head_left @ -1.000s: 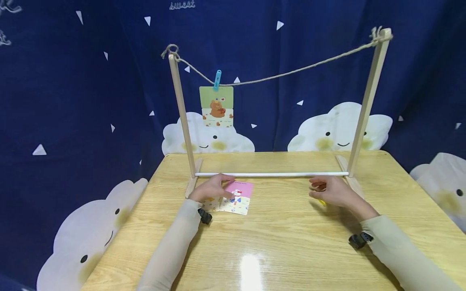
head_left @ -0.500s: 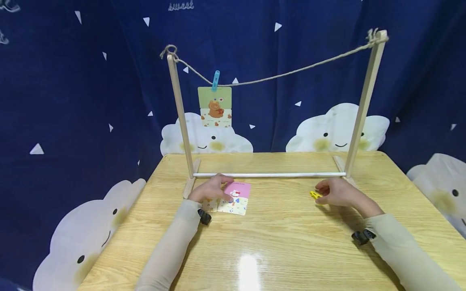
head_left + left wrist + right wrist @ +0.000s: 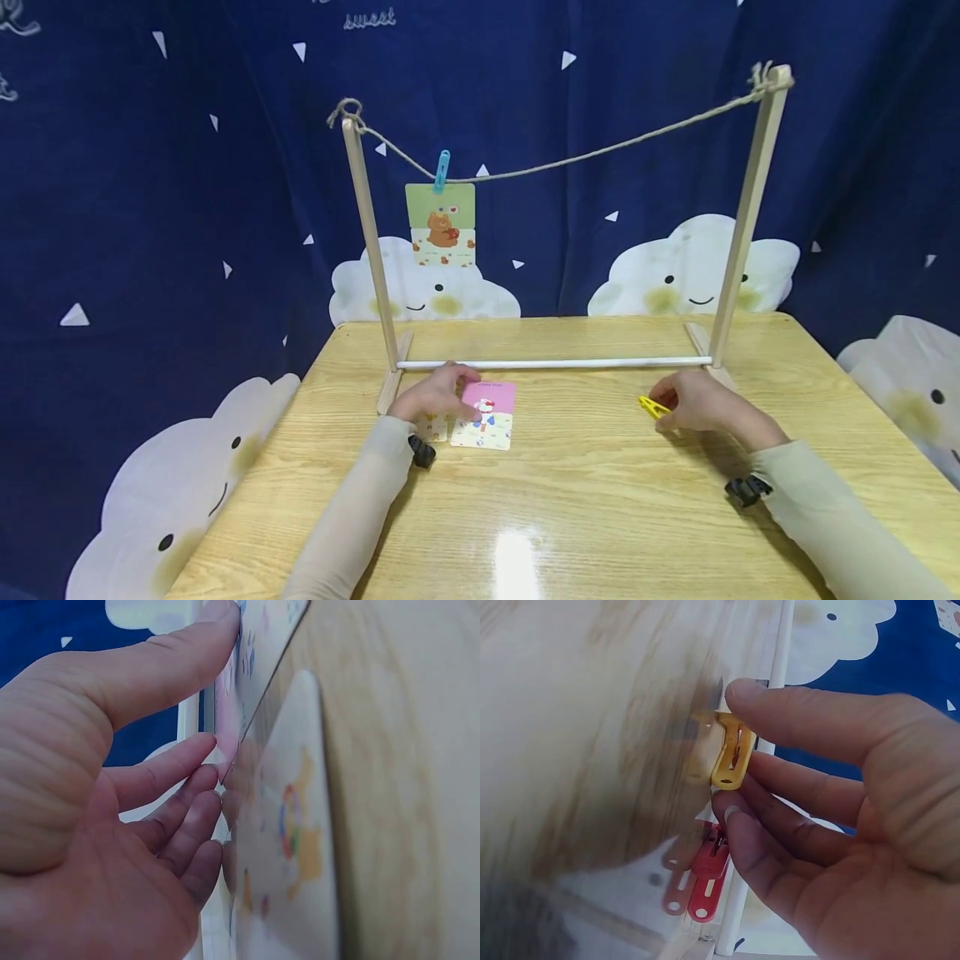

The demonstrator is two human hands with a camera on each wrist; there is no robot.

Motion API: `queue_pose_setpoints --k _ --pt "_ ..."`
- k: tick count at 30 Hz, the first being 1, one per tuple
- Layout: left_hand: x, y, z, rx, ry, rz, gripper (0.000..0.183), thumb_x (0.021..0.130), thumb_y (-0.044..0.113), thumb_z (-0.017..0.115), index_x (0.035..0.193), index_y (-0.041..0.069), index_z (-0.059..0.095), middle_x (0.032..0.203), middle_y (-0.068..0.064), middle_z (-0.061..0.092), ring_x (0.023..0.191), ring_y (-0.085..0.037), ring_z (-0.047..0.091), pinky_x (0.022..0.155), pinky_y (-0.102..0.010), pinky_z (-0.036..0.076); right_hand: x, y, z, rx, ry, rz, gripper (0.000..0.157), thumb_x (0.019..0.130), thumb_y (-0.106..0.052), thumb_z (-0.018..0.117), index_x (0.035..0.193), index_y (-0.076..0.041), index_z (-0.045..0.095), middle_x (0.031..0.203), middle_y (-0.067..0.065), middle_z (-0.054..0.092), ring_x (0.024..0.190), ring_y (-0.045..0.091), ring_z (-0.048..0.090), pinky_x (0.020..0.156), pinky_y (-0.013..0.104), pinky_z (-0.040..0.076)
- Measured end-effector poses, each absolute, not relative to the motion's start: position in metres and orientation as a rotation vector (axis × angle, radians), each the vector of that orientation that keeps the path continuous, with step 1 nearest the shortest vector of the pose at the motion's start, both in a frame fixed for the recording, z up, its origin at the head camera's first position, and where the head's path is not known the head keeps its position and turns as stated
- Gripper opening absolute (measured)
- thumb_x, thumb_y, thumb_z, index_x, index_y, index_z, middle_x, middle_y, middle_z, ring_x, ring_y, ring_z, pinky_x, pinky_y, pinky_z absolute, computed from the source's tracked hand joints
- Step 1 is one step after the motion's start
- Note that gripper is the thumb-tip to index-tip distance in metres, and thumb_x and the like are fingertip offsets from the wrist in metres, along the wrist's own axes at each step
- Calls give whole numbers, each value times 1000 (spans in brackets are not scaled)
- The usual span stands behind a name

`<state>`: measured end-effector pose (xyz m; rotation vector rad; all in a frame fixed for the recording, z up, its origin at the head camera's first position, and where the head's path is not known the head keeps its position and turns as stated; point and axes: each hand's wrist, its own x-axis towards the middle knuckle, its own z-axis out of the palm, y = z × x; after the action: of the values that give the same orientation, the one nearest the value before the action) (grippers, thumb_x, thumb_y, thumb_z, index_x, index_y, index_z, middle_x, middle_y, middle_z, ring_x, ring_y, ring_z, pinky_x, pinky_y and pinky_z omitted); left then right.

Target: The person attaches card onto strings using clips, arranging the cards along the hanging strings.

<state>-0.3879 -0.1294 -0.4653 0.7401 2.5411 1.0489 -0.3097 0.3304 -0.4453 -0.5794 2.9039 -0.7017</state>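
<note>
In the head view my left hand [image 3: 438, 396] rests at a pink-and-cream card [image 3: 486, 412] with a white rabbit-like figure. Its thumb touches the card's face and the fingertips meet the table by its edge; the card looks flat. A second card [image 3: 289, 847], cream with orange drawings, lies under that hand and is partly hidden. My right hand [image 3: 693, 402] pinches a yellow clothespin [image 3: 733, 754] between thumb and fingers, low at the tabletop. Just below those fingers in the right wrist view lies a red clothespin [image 3: 709, 859], hidden by the hand in the head view.
A wooden frame stands behind the hands, with a left post [image 3: 371, 242], a right post [image 3: 750, 217] and a white crossbar [image 3: 555, 364] low down. From its sagging rope [image 3: 570, 160] a blue clothespin [image 3: 442, 171] holds up a green bear card [image 3: 442, 225].
The right hand has drawn slightly right, and the yellow clothespin, mostly covered before, now shows at its fingertips. The left hand stays at the cards. The head view shifts slightly.
</note>
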Motion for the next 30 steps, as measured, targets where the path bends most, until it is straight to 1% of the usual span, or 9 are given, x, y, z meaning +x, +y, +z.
queue_pose_setpoints --k 3,10,16,23,27,30 --pt "-388 -128 -465 745 2541 1050 72 78 17 93 139 0 57 130 -15 56 114 -29 53 103 -44 45 -309 331 -446 -573 2915 -670 37 76 -13 91 109 -1 76 90 1 74 84 17 67 75 36 56" --pt "-389 -127 -465 767 2535 1051 64 79 13 92 133 -2 60 119 -14 61 106 -29 54 93 -38 47 -309 331 -448 -605 2919 -663 39 74 -14 93 107 -2 76 89 0 73 83 17 67 74 36 55" --pt "-390 -128 -465 800 2534 1064 58 79 10 92 128 -2 64 113 -15 65 101 -31 57 88 -36 48 -311 331 -449 -581 2930 -637 35 75 -17 92 105 -6 77 88 -4 72 82 14 65 73 35 54" --pt "-390 -128 -466 785 2555 1089 55 78 7 91 125 -2 64 111 -15 65 100 -29 58 85 -32 49 -312 329 -450 -581 2946 -631 32 75 -20 92 102 -9 78 86 -6 72 79 9 63 72 33 54" --pt "-390 -128 -466 768 2566 1108 54 77 6 91 123 0 63 109 -13 65 99 -26 58 86 -33 50 -311 326 -450 -585 2951 -664 33 76 -22 92 102 -9 78 87 -6 72 80 9 64 72 32 54" --pt "-389 -127 -465 762 2561 1127 53 78 6 91 123 0 63 109 -13 65 98 -25 59 87 -34 50 -311 325 -448 -583 2949 -705 34 77 -21 91 105 -7 78 88 -3 73 82 12 64 73 33 54"
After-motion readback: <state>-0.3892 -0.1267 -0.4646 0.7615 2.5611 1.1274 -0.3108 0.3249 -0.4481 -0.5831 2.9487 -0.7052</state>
